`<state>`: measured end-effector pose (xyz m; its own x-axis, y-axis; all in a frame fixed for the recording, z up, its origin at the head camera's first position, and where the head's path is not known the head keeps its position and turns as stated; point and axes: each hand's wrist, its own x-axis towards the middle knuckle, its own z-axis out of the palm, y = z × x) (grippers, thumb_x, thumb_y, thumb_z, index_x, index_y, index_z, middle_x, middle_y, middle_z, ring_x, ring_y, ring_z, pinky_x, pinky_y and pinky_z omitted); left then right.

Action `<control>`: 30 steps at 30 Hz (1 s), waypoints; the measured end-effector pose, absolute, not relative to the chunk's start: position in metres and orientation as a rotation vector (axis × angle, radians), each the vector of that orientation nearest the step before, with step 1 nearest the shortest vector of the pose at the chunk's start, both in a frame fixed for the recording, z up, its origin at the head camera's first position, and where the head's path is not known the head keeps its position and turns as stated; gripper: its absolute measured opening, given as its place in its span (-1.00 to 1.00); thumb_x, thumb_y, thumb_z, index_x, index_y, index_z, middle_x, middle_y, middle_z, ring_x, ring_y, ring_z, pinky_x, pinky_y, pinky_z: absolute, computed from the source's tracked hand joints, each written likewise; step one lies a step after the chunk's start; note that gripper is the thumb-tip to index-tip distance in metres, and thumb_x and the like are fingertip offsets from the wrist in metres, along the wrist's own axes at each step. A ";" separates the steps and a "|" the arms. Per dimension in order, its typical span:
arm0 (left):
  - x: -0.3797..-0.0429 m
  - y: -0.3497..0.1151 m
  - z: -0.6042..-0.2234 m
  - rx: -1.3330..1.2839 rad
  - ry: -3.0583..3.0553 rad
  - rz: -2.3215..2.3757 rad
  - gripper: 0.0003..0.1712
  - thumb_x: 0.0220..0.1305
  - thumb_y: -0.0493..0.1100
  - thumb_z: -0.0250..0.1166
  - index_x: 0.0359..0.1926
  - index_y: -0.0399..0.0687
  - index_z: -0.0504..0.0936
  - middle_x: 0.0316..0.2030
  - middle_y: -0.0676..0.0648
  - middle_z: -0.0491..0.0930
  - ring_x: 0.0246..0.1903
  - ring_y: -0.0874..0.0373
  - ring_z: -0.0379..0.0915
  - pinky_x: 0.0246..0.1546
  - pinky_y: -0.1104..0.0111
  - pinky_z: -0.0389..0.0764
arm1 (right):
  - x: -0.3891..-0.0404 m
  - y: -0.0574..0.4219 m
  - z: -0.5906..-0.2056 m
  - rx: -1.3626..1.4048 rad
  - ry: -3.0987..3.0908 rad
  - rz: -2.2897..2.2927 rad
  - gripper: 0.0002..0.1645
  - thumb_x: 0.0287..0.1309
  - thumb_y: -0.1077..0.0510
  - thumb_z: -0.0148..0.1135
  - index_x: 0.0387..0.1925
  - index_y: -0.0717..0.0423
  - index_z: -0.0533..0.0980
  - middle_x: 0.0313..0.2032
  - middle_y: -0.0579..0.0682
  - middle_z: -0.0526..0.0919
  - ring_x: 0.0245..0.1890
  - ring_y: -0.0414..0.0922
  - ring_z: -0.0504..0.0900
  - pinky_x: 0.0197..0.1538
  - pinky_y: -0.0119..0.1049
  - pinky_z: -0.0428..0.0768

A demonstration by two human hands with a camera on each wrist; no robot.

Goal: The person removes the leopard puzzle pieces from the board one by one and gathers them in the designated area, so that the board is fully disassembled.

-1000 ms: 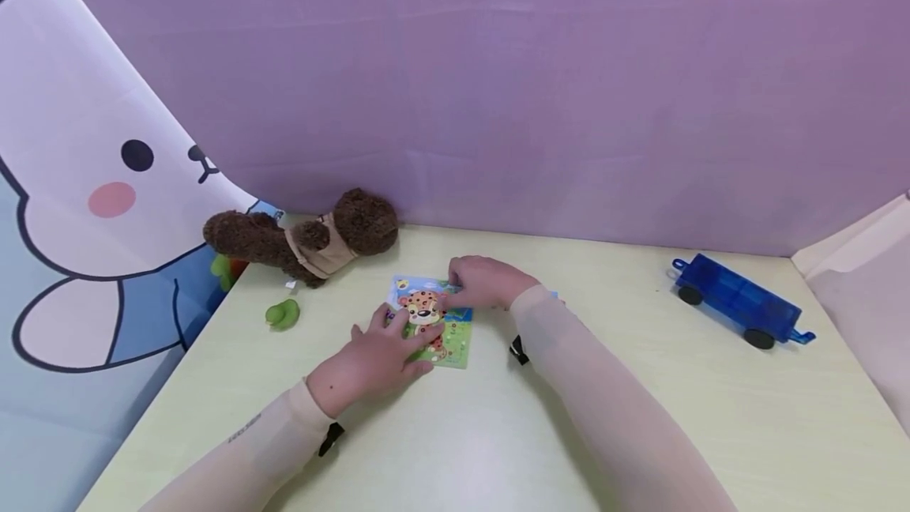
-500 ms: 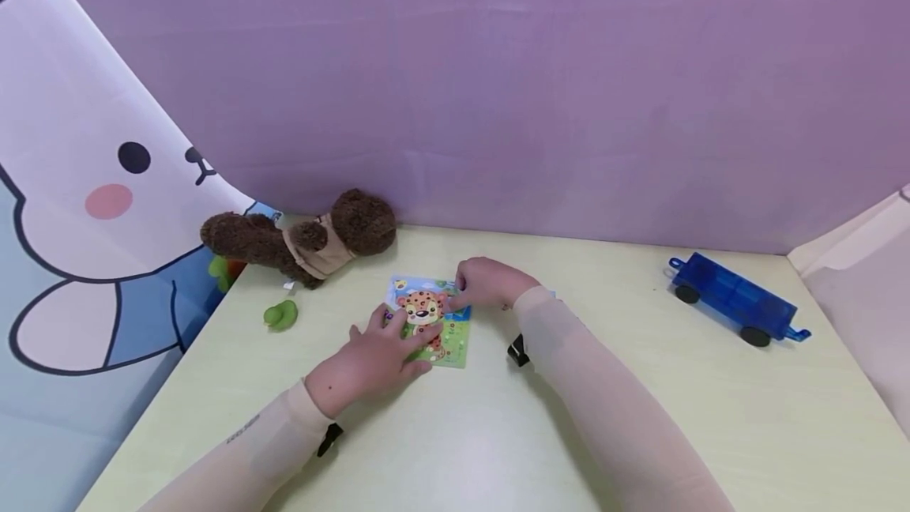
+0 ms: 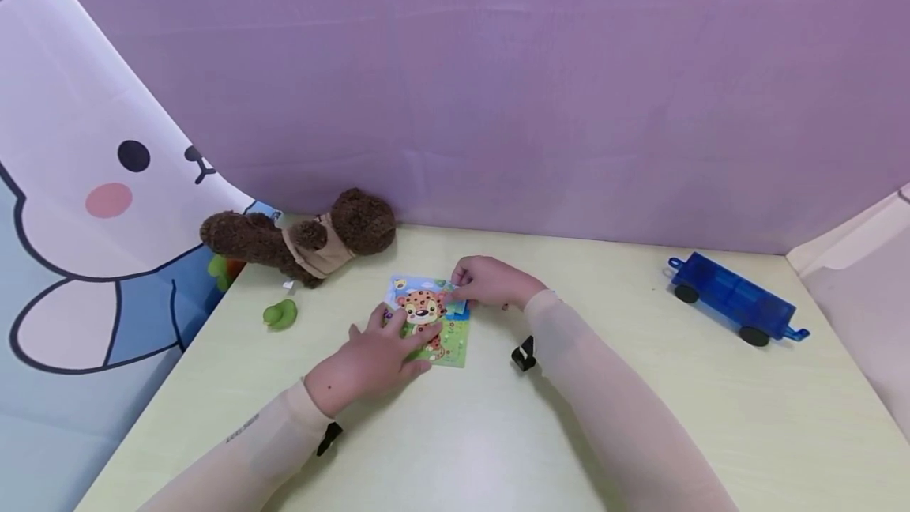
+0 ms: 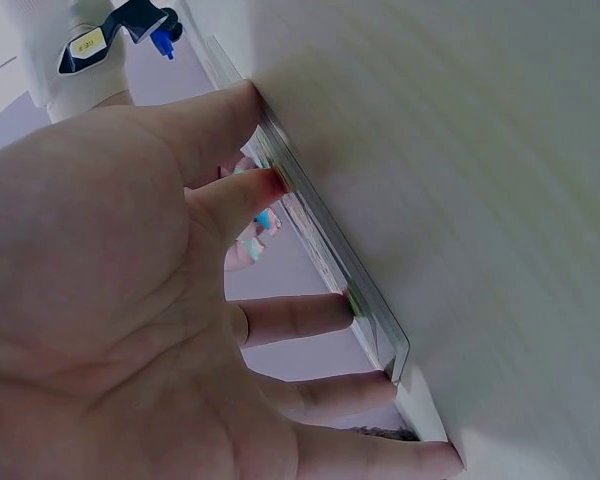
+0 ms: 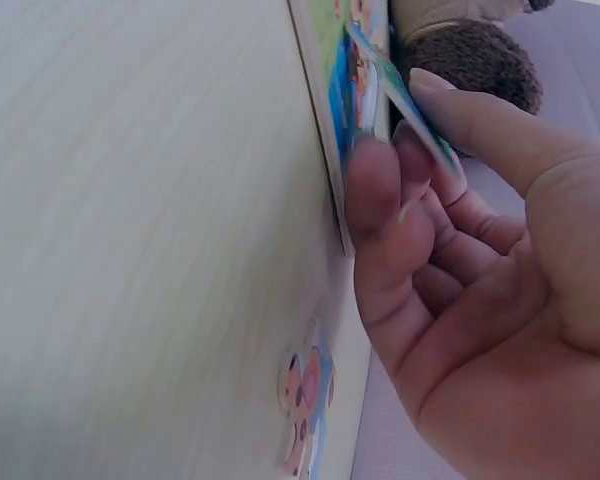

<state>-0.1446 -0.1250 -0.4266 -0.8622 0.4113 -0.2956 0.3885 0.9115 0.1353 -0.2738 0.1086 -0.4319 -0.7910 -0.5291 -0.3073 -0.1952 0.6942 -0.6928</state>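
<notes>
A jigsaw puzzle board (image 3: pixel 455 350) with a spotted leopard picture lies flat on the table. My left hand (image 3: pixel 366 362) rests on its left and lower part with fingers spread; in the left wrist view the fingertips (image 4: pixel 325 312) touch the board and the table by its edge. At the board's upper right corner, my right hand (image 3: pixel 494 283) pinches a thin blue-green puzzle piece (image 5: pixel 392 85) between thumb and fingers. That piece is tilted up over the board. Another loose puzzle piece (image 5: pixel 308 395) lies on the table beneath the right wrist, almost hidden in the head view.
A brown plush toy (image 3: pixel 362 224) lies along the back edge, left of the board. Nearer sits a small green toy duck (image 3: pixel 280 314). A blue toy wagon (image 3: pixel 735 299) with black wheels stands far right. Purple cloth (image 3: pixel 498 101) hangs behind the table.
My right hand has shifted slightly at the board's upper right corner, and its wrist has moved a little right. The pinched piece shows more clearly now. My left hand has stayed put.
</notes>
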 end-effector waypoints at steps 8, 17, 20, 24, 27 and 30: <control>-0.145 -0.126 -0.429 0.596 2.756 0.088 -0.30 0.62 0.36 0.03 0.67 0.60 0.13 0.58 -0.32 0.12 0.60 -0.59 -0.06 0.29 -0.68 0.29 | -0.272 0.129 -0.427 -0.564 2.339 -1.074 -0.64 0.40 -0.15 0.41 -0.05 -0.02 0.55 -0.31 0.00 0.77 -0.44 -0.02 0.68 -0.54 -0.21 0.56; -0.145 -0.125 -0.425 0.586 2.737 0.110 -0.28 0.61 0.35 0.04 0.68 0.59 0.11 0.59 -0.35 0.10 0.60 -0.61 -0.09 0.31 -0.69 0.25 | -0.263 0.165 -0.417 -0.529 2.351 -1.175 -0.69 0.43 -0.13 0.39 -0.03 -0.07 0.53 -0.19 0.03 0.70 -0.35 0.09 0.80 -0.47 -0.16 0.58; -0.144 -0.125 -0.425 0.589 2.736 0.120 -0.28 0.62 0.35 0.03 0.68 0.58 0.11 0.60 -0.36 0.09 0.60 -0.61 -0.09 0.31 -0.69 0.25 | -0.259 0.181 -0.413 -0.504 2.372 -1.190 -0.69 0.42 -0.14 0.40 -0.02 -0.09 0.54 -0.18 0.02 0.69 -0.34 0.18 0.77 -0.54 -0.19 0.53; -0.144 -0.126 -0.426 0.595 2.741 0.142 -0.29 0.62 0.34 0.04 0.68 0.57 0.12 0.61 -0.36 0.09 0.60 -0.60 -0.09 0.30 -0.70 0.24 | -0.254 0.205 -0.409 -0.462 2.376 -1.238 -0.70 0.43 -0.09 0.38 0.00 -0.03 0.55 -0.20 0.05 0.66 -0.37 0.27 0.69 -0.46 -0.04 0.66; -0.143 -0.126 -0.427 0.600 2.748 0.143 -0.29 0.62 0.33 0.04 0.67 0.57 0.12 0.60 -0.35 0.12 0.60 -0.60 -0.08 0.29 -0.71 0.24 | -0.252 0.224 -0.407 -0.440 2.385 -1.266 -0.70 0.47 -0.06 0.34 0.02 0.02 0.57 -0.20 0.09 0.67 -0.37 0.20 0.72 -0.25 0.06 0.78; -0.143 -0.126 -0.428 0.597 2.750 0.139 -0.29 0.62 0.33 0.04 0.67 0.58 0.12 0.58 -0.35 0.14 0.60 -0.60 -0.09 0.29 -0.71 0.24 | -0.250 0.244 -0.406 -0.414 2.399 -1.278 -0.69 0.51 -0.05 0.30 0.04 0.07 0.57 -0.19 0.11 0.68 -0.30 0.13 0.77 -0.12 0.03 0.83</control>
